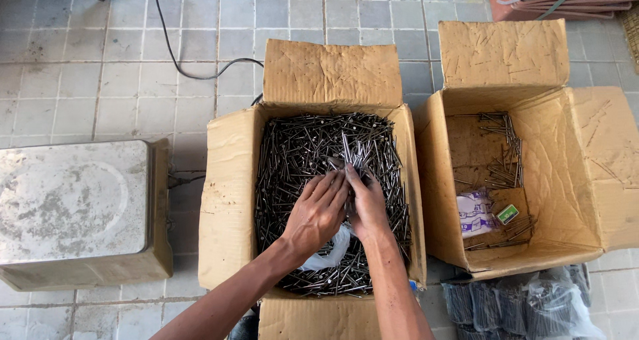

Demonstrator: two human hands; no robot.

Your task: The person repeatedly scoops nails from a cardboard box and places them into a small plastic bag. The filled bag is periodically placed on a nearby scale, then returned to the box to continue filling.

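While both of my hands work over the open brown cardboard box point(229, 200) on the tiled floor, my left hand point(318, 213) and right hand point(366, 207) press side by side, fingers point(333, 183) gathered around a bundle of long grey steel nails point(356, 155) lifted from the loose heap filling the box. White plastic point(329, 253) shows beneath my wrists. Just beside, to the right, a second cardboard box point(559, 173) holds few nails.
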